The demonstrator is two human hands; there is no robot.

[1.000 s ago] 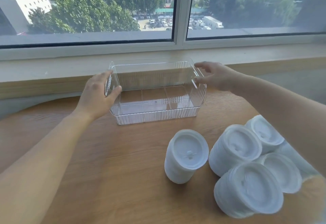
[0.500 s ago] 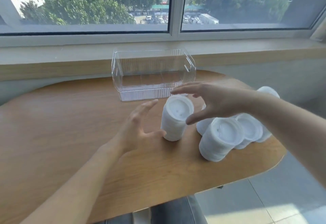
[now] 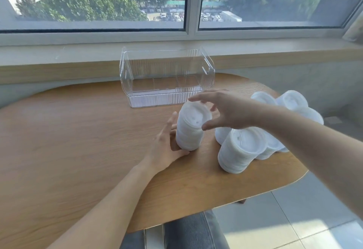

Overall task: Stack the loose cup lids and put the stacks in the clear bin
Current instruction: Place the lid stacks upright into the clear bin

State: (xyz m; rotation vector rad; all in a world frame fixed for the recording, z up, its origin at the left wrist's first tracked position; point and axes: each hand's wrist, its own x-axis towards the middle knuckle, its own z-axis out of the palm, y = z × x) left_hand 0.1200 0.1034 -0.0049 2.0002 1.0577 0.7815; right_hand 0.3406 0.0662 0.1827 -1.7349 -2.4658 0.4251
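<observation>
While the left hand (image 3: 167,146) cups the base of a white stack of cup lids (image 3: 191,128) on the wooden tabletop (image 3: 78,140), fingers curled around its far side, the right hand (image 3: 225,111) hovers spread over the top, perhaps brushing the rim. Behind stands the clear bin (image 3: 167,78); more lid stacks (image 3: 241,150) cluster just right.

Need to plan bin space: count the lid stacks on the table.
5 visible: one between both hands, one nearest, one under the right forearm, two behind. More may be hidden.
</observation>
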